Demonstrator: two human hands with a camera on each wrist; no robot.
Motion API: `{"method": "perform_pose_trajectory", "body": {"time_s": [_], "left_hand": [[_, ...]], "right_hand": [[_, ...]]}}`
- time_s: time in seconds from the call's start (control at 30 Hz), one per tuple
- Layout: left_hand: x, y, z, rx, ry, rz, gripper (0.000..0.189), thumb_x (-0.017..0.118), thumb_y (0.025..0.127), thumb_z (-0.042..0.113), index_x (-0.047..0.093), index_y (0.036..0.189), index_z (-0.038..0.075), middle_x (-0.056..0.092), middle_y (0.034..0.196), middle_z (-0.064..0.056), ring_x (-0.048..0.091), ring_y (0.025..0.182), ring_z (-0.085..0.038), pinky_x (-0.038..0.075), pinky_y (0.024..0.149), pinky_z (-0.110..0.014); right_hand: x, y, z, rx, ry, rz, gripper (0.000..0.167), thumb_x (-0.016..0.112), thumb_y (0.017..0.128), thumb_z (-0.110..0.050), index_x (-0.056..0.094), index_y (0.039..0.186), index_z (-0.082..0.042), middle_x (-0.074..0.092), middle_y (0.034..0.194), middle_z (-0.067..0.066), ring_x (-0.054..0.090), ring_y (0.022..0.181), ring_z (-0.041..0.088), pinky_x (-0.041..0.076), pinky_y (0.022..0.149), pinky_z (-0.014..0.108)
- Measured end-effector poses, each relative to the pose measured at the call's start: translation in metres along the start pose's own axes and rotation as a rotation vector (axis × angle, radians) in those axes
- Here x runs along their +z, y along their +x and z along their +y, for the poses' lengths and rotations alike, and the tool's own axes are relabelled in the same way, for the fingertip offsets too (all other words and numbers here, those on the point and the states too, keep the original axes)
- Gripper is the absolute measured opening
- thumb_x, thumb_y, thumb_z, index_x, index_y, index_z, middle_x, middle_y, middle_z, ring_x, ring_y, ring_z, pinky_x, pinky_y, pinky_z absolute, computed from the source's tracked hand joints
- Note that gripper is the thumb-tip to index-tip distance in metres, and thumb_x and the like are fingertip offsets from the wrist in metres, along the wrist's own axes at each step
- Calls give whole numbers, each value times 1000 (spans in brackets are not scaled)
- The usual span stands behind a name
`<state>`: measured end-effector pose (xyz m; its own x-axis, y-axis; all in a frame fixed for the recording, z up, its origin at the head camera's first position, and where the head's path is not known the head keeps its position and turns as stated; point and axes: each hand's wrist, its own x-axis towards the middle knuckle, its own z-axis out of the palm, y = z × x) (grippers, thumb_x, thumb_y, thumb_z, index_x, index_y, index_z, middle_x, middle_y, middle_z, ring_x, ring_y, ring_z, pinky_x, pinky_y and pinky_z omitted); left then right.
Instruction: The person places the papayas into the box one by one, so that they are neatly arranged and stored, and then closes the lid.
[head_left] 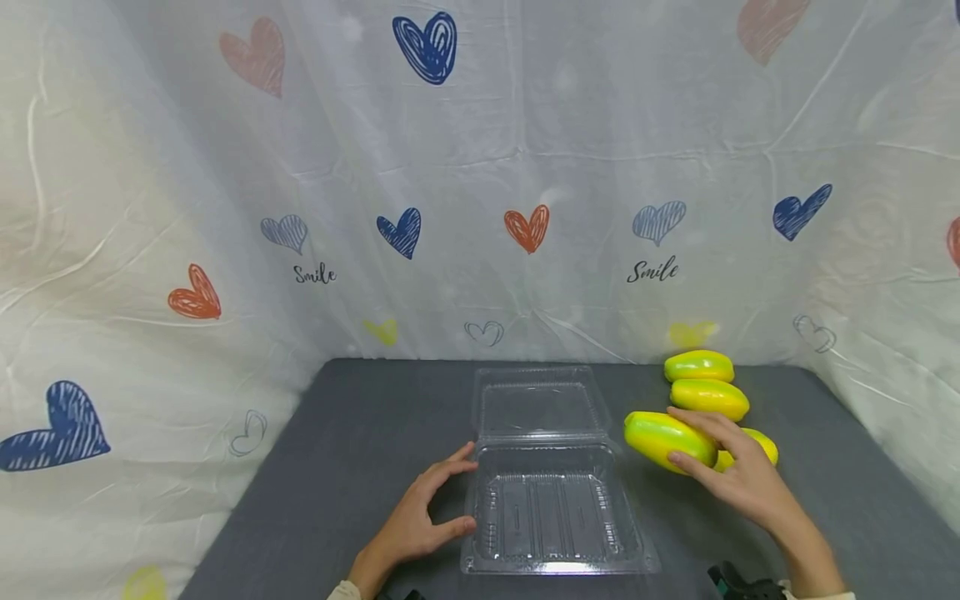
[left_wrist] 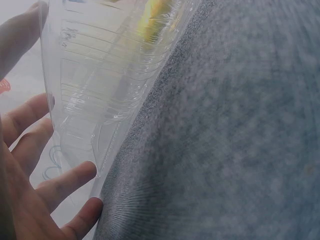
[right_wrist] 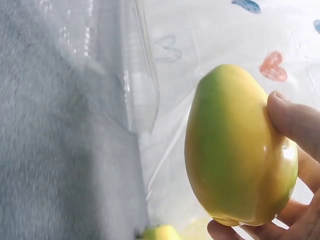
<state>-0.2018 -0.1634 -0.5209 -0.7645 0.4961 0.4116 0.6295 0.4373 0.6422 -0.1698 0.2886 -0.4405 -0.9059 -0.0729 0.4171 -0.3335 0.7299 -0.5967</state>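
A clear plastic clamshell container (head_left: 551, 508) lies on the table with its lid (head_left: 540, 404) folded back behind it. My left hand (head_left: 423, 512) touches the left rim of its base with spread, fairly straight fingers, as the left wrist view also shows. In my right hand (head_left: 738, 462) is a yellow-green papaya (right_wrist: 235, 150), gripped between thumb and fingers to the right of the container. It appears lifted in the right wrist view. Another papaya (head_left: 763, 446) is partly hidden behind that hand. The base holds nothing that I can see.
Two more papayas, a nearer one (head_left: 708, 397) and a farther one (head_left: 699, 366), lie at the table's back right. The grey table (head_left: 360, 433) meets a pale curtain (head_left: 465, 292) printed with hearts at its back and sides.
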Motion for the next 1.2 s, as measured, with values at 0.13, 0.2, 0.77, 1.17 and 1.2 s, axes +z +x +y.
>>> {"method": "perform_pose_trajectory", "body": {"time_s": [0.13,0.2,0.77,1.17,1.2], "left_hand": [[0,0,1,0,-1,-3,68,82,83,28,54,144,21,40,164,2,45,146,-21,41,107,-61],[0,0,1,4,-5,-2,68,82,83,27,54,144,20,40,164,1,46,146,-22,41,107,-60],[1,0,2,-2,-8,-5,67,82,84,28,54,144,20,40,164,-2,46,145,-23,41,106,-63],[1,0,3,-10,-5,-10,67,82,83,28,55,144,21,39,164,-1,46,145,-24,41,103,-67],[0,0,3,-11,-6,-8,67,82,83,28,55,144,21,39,164,-1,46,145,-24,41,104,-66]], "right_hand": [[7,5,-5,-33,26,3,56,81,88,-24,62,140,-19,62,134,5,44,108,-17,42,78,15],[11,7,-7,-42,32,7,56,81,88,-23,62,141,-19,62,135,6,43,111,-17,42,79,15],[46,12,-24,-100,182,18,56,82,87,-15,63,139,-20,66,127,2,55,104,-5,45,81,17],[61,13,-34,-131,190,-30,53,79,90,-18,62,140,-19,63,128,0,59,106,1,50,84,24],[63,14,-35,-136,188,-32,53,80,89,-18,62,139,-19,63,127,0,59,106,2,50,84,24]]}}
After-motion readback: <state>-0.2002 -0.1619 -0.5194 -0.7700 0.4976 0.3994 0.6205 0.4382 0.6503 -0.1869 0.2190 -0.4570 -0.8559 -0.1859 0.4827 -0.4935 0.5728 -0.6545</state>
